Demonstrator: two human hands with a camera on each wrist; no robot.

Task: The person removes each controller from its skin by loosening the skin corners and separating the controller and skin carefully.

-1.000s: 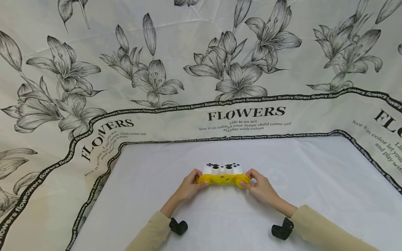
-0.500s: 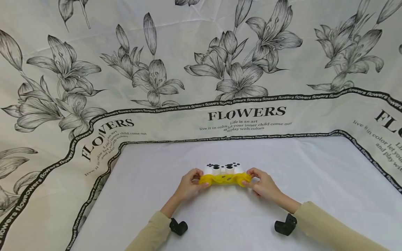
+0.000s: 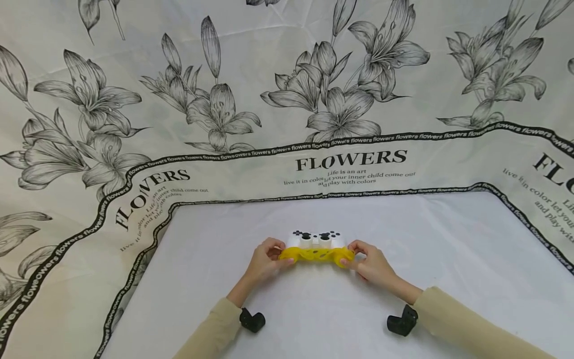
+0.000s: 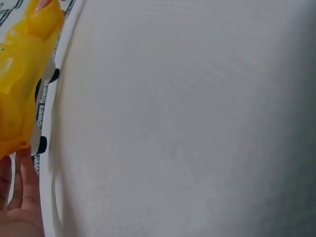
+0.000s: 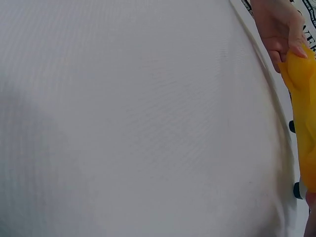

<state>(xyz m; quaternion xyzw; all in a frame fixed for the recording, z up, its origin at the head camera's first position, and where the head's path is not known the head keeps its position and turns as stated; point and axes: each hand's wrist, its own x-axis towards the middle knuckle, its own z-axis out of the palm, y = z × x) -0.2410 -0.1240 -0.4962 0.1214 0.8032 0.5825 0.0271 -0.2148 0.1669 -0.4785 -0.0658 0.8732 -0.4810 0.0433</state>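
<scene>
A white game controller [image 3: 316,241] with black thumbsticks and buttons is at mid-table in the head view. A yellow, soft-looking controller cover [image 3: 316,254] lies over its near side and grips. My left hand [image 3: 265,262] pinches the left end of the cover, thumb on the near face. On the other end, my right hand [image 3: 373,267] pinches it the same way. The left wrist view has the yellow cover [image 4: 22,74] at its left edge, with the fingers below it. In the right wrist view, a hand [image 5: 281,29] presses a thumb on the cover [image 5: 301,98].
White cloth covers the table [image 3: 215,229]. A hanging floral sheet [image 3: 251,114] with black printed borders encloses the back and sides. Black wrist devices [image 3: 252,320] are by both sleeves.
Both hands, with the controller and cover, shift slightly right and then back left, along with a small shift of the whole view. The grip on both ends looks the same.
</scene>
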